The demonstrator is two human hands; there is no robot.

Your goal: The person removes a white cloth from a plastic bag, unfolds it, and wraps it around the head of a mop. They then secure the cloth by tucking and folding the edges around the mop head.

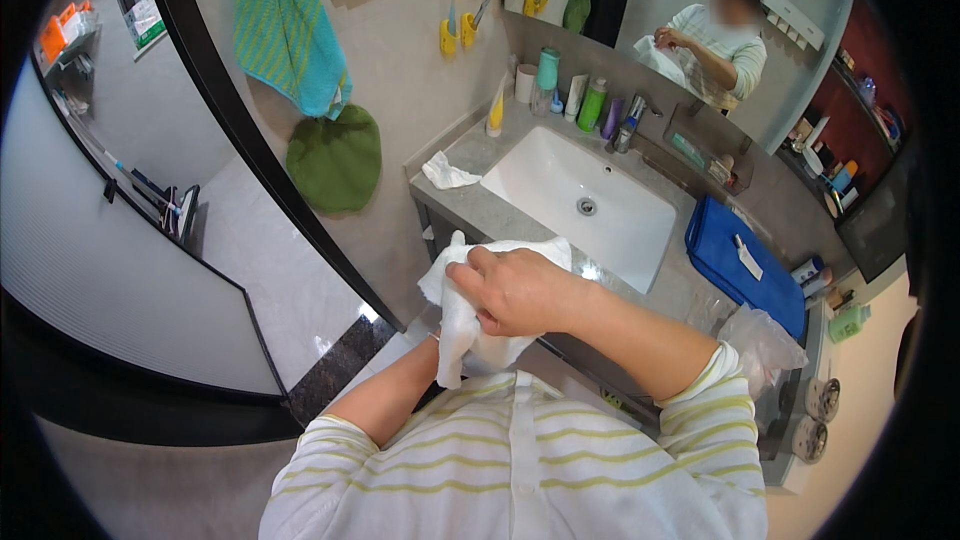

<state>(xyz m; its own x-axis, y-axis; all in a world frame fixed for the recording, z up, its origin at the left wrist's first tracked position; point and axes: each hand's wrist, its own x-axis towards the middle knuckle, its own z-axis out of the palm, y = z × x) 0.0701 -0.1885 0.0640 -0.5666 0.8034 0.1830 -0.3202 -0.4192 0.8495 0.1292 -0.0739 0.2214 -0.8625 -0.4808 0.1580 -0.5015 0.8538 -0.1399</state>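
Note:
A white cloth towel (491, 349) hangs bunched in front of my striped shirt, at the near edge of the washbasin counter. My right hand (514, 289) grips it from above, fingers curled into the fabric. The towel covers my left hand; only the left forearm and wrist show below it, so its fingers cannot be seen. Just beyond lies the white rectangular sink (547, 180) with a metal drain, and a chrome faucet (624, 131) stands at its back edge. A crumpled white cloth or tissue (448, 171) rests on the counter's left corner.
Tubes and bottles, including a green bottle (592, 105), line the counter's back. A folded blue fabric item (742, 262) and a clear plastic bag (761, 349) are at the right. A striped towel (289, 30) hangs on the wall; a frosted glass door (127, 240) stands left.

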